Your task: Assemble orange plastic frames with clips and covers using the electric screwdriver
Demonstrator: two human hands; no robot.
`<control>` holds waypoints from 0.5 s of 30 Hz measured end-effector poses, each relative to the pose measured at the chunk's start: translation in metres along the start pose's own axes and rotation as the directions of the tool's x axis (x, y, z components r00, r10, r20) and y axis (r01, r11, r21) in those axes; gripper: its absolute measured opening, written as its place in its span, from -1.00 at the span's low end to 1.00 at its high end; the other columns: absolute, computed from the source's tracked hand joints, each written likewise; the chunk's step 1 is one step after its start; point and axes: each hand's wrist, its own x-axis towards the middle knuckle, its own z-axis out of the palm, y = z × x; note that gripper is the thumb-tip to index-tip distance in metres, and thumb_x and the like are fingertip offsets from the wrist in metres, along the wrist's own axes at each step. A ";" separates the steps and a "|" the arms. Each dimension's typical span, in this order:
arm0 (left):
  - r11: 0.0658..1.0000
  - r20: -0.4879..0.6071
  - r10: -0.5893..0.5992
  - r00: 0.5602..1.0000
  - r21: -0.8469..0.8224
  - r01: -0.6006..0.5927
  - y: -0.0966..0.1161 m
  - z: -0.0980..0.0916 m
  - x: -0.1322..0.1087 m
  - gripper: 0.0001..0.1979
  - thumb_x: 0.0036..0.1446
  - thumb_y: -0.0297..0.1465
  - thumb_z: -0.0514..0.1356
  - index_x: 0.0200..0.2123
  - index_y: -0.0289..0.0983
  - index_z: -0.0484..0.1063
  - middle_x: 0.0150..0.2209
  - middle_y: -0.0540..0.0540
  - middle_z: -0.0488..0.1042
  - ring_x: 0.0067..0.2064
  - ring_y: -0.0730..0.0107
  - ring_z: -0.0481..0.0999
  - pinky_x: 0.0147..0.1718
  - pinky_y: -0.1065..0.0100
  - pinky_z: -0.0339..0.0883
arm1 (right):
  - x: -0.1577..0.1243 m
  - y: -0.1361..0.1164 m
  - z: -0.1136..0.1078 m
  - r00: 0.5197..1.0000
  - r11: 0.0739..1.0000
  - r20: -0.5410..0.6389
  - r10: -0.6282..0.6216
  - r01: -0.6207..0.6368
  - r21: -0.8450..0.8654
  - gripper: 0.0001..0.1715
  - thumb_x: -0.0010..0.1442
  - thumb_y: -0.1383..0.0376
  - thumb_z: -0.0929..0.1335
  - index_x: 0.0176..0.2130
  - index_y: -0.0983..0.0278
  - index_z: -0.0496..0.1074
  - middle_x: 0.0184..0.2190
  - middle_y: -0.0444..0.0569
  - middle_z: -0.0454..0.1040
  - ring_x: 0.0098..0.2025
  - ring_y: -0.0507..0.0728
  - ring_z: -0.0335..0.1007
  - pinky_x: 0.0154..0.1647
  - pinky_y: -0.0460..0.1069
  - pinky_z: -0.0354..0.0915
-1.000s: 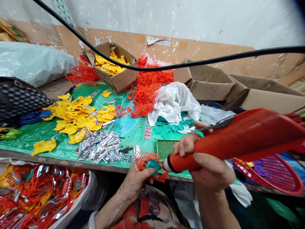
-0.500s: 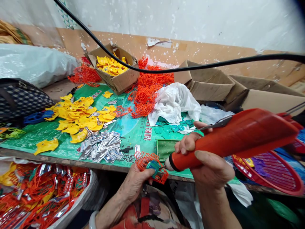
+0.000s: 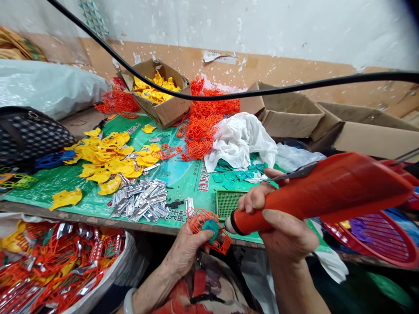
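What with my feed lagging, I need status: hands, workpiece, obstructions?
Left hand: grip on orange frame, teal piece under thumb. Right hand: grip on red tool, tip close to frame, contact unclear. Black cable crosses view above both hands.

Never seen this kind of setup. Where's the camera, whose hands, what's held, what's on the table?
There's no robot: these are a person's own bare hands, filmed by one head-worn camera looking forward and down. The left hand holds an orange openwork frame with a teal piece against it. The right hand grips a red tool, its tip at the frame; contact is hard to tell. On the green sheet lie yellow parts, silvery strips and a green gridded tray. Cardboard boxes stand behind.
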 end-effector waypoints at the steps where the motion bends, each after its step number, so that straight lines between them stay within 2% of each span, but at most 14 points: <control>1: 1.000 0.000 -0.002 1.000 0.002 0.002 0.000 0.000 0.000 -0.74 -0.04 -0.37 0.36 -0.22 -0.27 0.55 -0.44 0.02 0.52 -0.51 0.51 0.41 -0.66 0.56 0.26 | 0.000 0.000 0.000 1.000 1.000 0.001 -0.005 0.005 -0.001 -0.51 -0.05 0.31 0.48 -0.08 0.08 0.41 -0.52 -0.21 0.40 -0.48 0.08 0.33 -0.36 0.06 0.33; 8: 1.000 0.005 -0.022 1.000 -0.003 0.022 0.000 -0.001 0.001 -0.71 -0.06 -0.37 0.37 -0.21 -0.28 0.55 -0.43 0.01 0.52 -0.50 0.50 0.42 -0.65 0.55 0.26 | -0.001 0.001 0.000 1.000 0.999 -0.015 -0.005 0.005 -0.052 -0.53 -0.05 0.32 0.47 -0.10 0.13 0.41 -0.53 -0.20 0.38 -0.49 0.09 0.32 -0.36 0.09 0.34; 15: 1.000 -0.006 -0.017 1.000 0.024 0.017 -0.001 -0.001 0.002 -0.72 -0.07 -0.37 0.37 -0.22 -0.30 0.56 -0.45 -0.02 0.53 -0.51 0.50 0.41 -0.64 0.56 0.26 | -0.001 0.001 0.001 1.000 0.999 -0.017 -0.017 0.017 -0.031 -0.50 -0.04 0.37 0.46 -0.07 0.10 0.40 -0.52 -0.21 0.42 -0.48 0.08 0.34 -0.35 0.07 0.34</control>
